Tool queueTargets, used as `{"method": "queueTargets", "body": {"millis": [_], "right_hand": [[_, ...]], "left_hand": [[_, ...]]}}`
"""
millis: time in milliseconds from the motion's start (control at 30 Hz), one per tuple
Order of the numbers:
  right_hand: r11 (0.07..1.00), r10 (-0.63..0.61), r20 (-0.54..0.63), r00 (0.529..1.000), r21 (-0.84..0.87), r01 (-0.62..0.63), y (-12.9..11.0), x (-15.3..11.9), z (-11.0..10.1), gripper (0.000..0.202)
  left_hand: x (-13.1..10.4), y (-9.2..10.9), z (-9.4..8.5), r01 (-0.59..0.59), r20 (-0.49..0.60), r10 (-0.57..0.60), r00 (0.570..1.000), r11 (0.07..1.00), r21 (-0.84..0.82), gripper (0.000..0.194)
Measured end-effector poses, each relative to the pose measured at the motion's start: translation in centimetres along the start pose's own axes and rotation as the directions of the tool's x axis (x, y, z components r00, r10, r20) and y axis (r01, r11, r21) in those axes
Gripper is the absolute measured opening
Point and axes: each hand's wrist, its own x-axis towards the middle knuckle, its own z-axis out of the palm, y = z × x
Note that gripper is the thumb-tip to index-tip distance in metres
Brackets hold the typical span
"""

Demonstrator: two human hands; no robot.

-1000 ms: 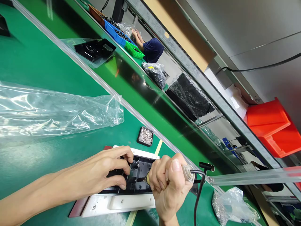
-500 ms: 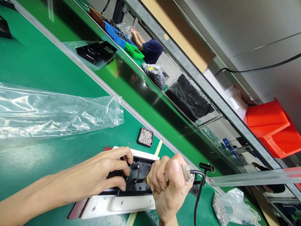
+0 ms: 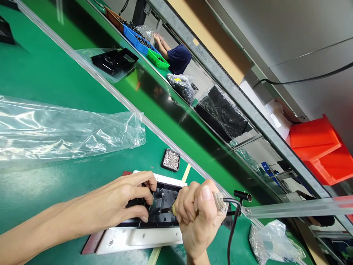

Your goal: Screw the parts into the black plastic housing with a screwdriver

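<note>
A black plastic housing [image 3: 167,197] lies in a white fixture [image 3: 143,237] on the green bench. My left hand [image 3: 129,197] holds the housing from the left, its fingertips bent down onto it. My right hand [image 3: 197,213] is wrapped round a corded soldering iron [image 3: 220,201]; most of its handle is hidden in the fist. The iron's dark tip points left, into the housing, close to my left fingertips. Whether the tip touches the plastic, I cannot tell. Just beyond the fixture stands a small black tray [image 3: 170,159] of tiny metal pieces.
A clear plastic bag [image 3: 68,129] covers the left of the bench. Another black part [image 3: 114,60] rests on plastic film farther back. At right are a bag of small metal pieces [image 3: 273,243], a black stand [image 3: 242,198] and red bins [image 3: 317,147]. A co-worker [image 3: 179,59] sits beyond.
Almost nothing differs. The bench view has shifted very slightly; both hands, the housing and the soldering iron keep their places relative to each other.
</note>
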Motion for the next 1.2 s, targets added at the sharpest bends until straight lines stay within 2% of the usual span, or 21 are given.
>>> {"method": "queueTargets", "body": {"millis": [267, 667, 900, 1200], "right_hand": [[1.000, 0.007, -0.004, 1.000, -0.005, -0.007, -0.06, -0.01, 0.09, 0.065], [1.000, 0.015, -0.010, 1.000, 0.000, -0.015, -0.06, 0.08, 0.12, 0.066], [1.000, 0.004, -0.009, 1.000, -0.022, -0.004, -0.10, -0.03, 0.16, 0.066], [1.000, -0.002, -0.002, 1.000, -0.030, 0.001, -0.07, 0.15, 0.08, 0.067]], "left_hand": [[0.19, 0.20, -0.07, -0.015, -0.012, 0.015, 1.000, 1.000, 0.017, 0.013], [0.12, 0.71, -0.34, 0.039, 0.008, -0.039, 0.999, 0.999, 0.002, 0.014], [-0.14, 0.07, -0.02, 0.001, 0.004, -0.001, 1.000, 1.000, 0.007, 0.015], [0.23, 0.23, -0.02, -0.012, -0.013, 0.012, 1.000, 1.000, 0.015, 0.013]]}}
